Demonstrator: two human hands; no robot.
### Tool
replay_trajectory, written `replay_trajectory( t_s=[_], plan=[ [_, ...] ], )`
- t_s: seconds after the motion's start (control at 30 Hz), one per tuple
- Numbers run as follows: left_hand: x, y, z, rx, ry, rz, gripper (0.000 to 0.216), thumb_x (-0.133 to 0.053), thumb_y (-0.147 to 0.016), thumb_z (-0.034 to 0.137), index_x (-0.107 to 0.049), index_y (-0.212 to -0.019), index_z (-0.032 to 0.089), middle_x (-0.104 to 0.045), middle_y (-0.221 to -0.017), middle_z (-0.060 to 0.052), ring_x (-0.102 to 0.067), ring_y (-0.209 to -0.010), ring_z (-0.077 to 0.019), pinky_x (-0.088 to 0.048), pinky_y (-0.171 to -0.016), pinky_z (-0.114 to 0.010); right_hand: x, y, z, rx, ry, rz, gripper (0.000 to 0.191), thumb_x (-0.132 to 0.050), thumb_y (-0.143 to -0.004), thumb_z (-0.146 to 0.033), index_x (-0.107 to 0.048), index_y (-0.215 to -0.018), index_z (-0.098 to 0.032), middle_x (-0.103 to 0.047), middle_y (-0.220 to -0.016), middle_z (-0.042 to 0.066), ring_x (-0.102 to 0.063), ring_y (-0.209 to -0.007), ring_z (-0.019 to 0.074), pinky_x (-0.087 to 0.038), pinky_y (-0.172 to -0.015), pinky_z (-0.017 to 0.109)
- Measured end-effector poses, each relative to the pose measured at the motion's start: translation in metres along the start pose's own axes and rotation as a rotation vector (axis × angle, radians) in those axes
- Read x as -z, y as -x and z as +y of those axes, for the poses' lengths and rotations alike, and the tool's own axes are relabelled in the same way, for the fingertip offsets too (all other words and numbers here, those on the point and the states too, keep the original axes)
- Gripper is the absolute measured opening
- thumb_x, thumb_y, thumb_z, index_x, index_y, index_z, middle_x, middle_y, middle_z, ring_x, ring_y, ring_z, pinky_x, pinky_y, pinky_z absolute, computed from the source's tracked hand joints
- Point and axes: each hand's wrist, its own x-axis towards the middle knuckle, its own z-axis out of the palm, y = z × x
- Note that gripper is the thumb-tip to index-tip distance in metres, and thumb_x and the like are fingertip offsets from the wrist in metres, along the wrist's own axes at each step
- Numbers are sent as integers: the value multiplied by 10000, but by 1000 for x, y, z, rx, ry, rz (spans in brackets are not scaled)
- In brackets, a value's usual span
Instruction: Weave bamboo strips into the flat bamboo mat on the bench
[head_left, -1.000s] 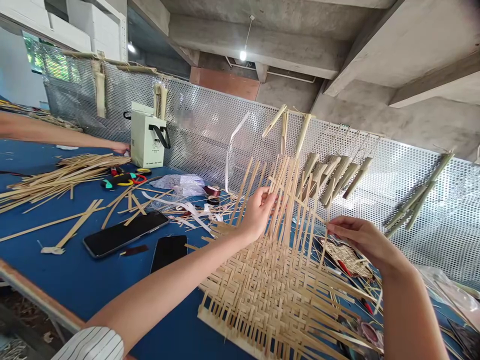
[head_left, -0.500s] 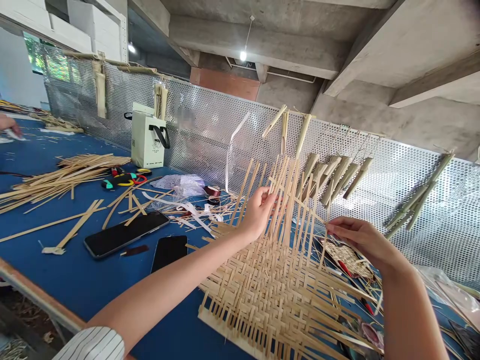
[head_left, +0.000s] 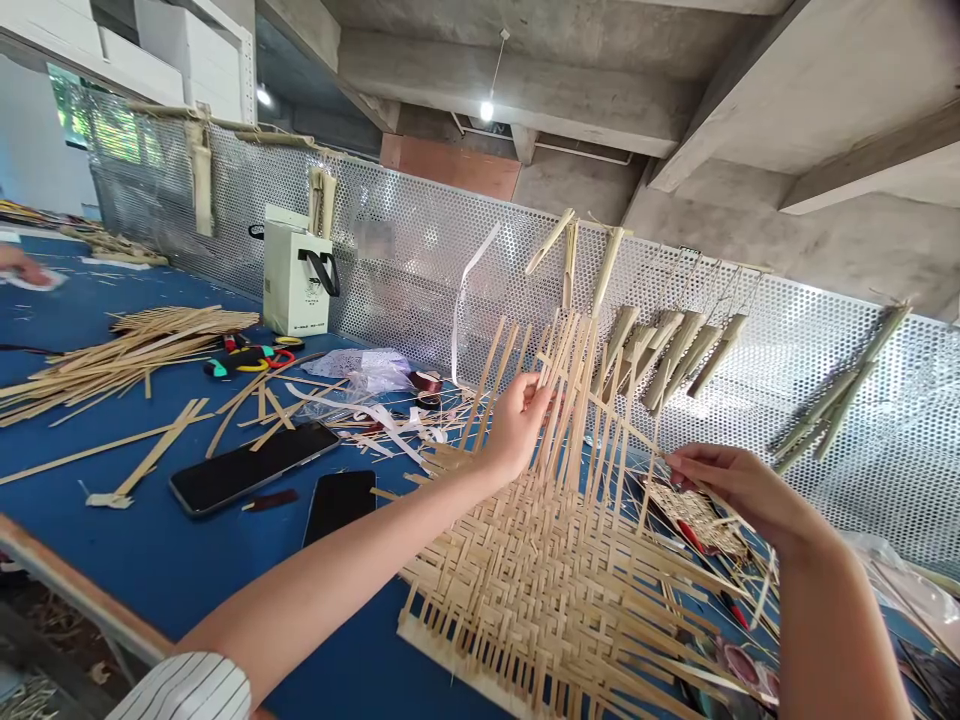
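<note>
A half-woven bamboo mat lies in front of me, with loose strip ends along its edges. At its far side my left hand is closed round a bundle of raised bamboo strips. A single crosswise bamboo strip slants through the raised strips, down to the right. Its right end is pinched between the thumb and fingers of my right hand, off the mat's right side. The strip's left end is partly hidden among the upright strips by my left hand.
Two phones lie left of the mat on the blue table. Behind them are pliers, a pile of bamboo strips and a pale box. A perforated metal screen stands behind. Another person's hand is at far left.
My right hand has moved slightly right, with the crosswise strip's end still pinched. My left hand stays in place. The other person's hand at far left has shifted right.
</note>
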Motion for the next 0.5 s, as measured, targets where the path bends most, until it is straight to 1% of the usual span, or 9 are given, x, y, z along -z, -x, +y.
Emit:
replay_trajectory(
  t_s=[0.17,0.27,0.3,0.37,0.43,0.5],
  plan=[
    [0,0,-2,-79,-101,14,153,-457,-821,221,-479,-957,156,-604,-835,-55,-584,-750,-129,-475,-684,-278,-2,1,-2,22,-16,33,244,-758,-539,-449,-693,-609,-224,-611,-654,41,-564,-655,210,-453,-655,350],
    [1,1,1,-122,-220,-3,127,-444,-829,224,-510,-907,149,-599,-795,-52,-581,-760,-134,-462,-710,-284,-2,1,-1,33,-32,41,242,-764,-531,-444,-697,-622,-229,-613,-674,43,-568,-665,215,-453,-670,357],
    [1,1,2,-112,-222,-8,130,-444,-829,225,-513,-908,148,-598,-801,-54,-582,-779,-138,-461,-719,-284,-2,1,-1,30,-39,40,238,-766,-529,-439,-697,-621,-231,-614,-676,43,-566,-665,213,-452,-670,353],
    [1,1,5,-64,-150,-18,190,-452,-825,216,-486,-1000,152,-603,-839,-61,-585,-819,-143,-466,-735,-283,-1,0,0,20,-52,34,229,-771,-527,-427,-699,-617,-230,-614,-673,42,-562,-662,204,-450,-665,343],
    [2,1,10,-2,-69,-22,332,-463,-820,201,-407,-1145,160,-613,-863,-66,-590,-825,-144,-473,-737,-282,0,-1,2,12,-48,21,223,-767,-539,-422,-705,-632,-228,-617,-681,43,-561,-666,201,-448,-668,339],
    [3,0,15,52,-67,-24,431,-481,-811,189,-352,-1221,160,-623,-869,-73,-594,-811,-149,-474,-725,-283,1,-1,3,10,-30,8,222,-756,-560,-422,-711,-660,-229,-622,-695,46,-564,-675,205,-447,-673,343]
  ],
)
